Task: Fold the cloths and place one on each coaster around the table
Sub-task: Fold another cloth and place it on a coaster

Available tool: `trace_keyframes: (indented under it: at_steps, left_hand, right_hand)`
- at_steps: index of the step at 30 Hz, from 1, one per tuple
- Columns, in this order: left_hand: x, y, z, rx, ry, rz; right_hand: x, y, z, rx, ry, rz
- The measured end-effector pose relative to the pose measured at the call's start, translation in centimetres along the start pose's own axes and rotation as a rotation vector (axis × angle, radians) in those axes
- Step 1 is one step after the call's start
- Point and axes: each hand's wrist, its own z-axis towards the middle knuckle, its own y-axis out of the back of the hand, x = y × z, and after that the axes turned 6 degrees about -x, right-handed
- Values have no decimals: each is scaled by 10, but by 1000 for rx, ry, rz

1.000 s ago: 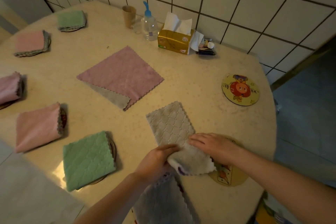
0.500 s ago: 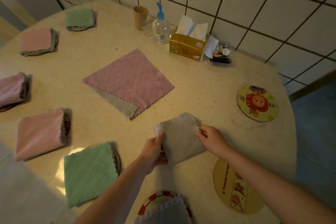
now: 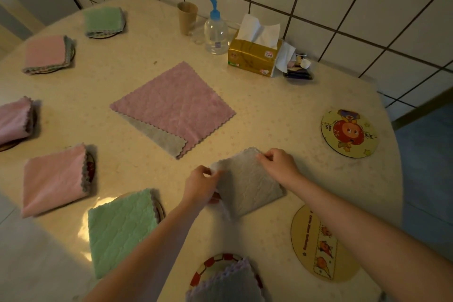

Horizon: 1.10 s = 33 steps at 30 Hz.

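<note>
Grey cloth (image 3: 247,184), folded to a rough square w/ quilted texture and scalloped edges, lies flat on the table (image 3: 282,110) near its front edge, between two bare coasters. It sits turned like a diamond: one corner points away toward the tiled wall, the opposite one toward the person; no clear long axis. Left hand (image 3: 199,185) pinches the cloth's left corner, grip closed on the fabric. Right hand (image 3: 278,164) pinches the far corner, grip likewise clamped on the cloth. Just right of it, nearer the person, an empty yellow coaster (image 3: 318,243) w/ carrot strip; farther right, well apart, a round cartoon coaster (image 3: 349,133), also bare. At the near edge a red-rimmed coaster (image 3: 210,265) carries a folded grey-lilac cloth (image 3: 228,284). Unfolded pink cloth (image 3: 174,105) lies spread at table centre, grey underside showing at one corner. Folded green cloth (image 3: 120,230) and folded pink cloth (image 3: 54,179) rest on coasters at left; more folded ones sit beyond them.
</note>
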Motion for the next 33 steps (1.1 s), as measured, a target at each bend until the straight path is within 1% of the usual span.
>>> trace_keyframes:
  at_steps: [4, 8, 11, 13, 15, 18, 21, 25, 27, 30, 32, 33]
  left_hand:
    - [-7, 8, 17, -70, -58, 52]
    - [-7, 11, 28, -113, -192, 253]
    - [-5, 11, 28, -194, -412, 564]
    - [-4, 9, 28, -183, -524, 613]
    - [-5, 7, 29, -131, -552, 606]
    - [-10, 3, 30, -66, -523, 670]
    - [-15, -1, 29, -50, -481, 738]
    - [-18, -4, 31, -12, -331, 633]
    - [-19, -4, 31, 21, -290, 616]
    - [-22, 1, 30, 82, -241, 539]
    - [-22, 5, 26, 113, -202, 385]
    - [-22, 7, 23, 140, -172, 255]
  right_hand:
    - [7, -5, 8, -29, -18, 65]
    - [6, -11, 11, -53, -17, 128]
    - [3, -12, 6, -94, -4, 56]
    - [-1, -11, -2, -131, -20, -50]
    - [-7, -9, -13, -123, -68, -123]
    - [-15, -6, -26, -34, -151, -147]
    - [-18, -3, -29, 35, -276, -53]
    - [-20, -3, -25, 117, -402, 106]
    - [-20, -5, -25, 173, -450, 103]
    - [-18, -3, -25, 216, -409, 59]
    - [-16, 3, -28, 227, -353, 97]
    - [-15, 5, -30, 224, -326, 140]
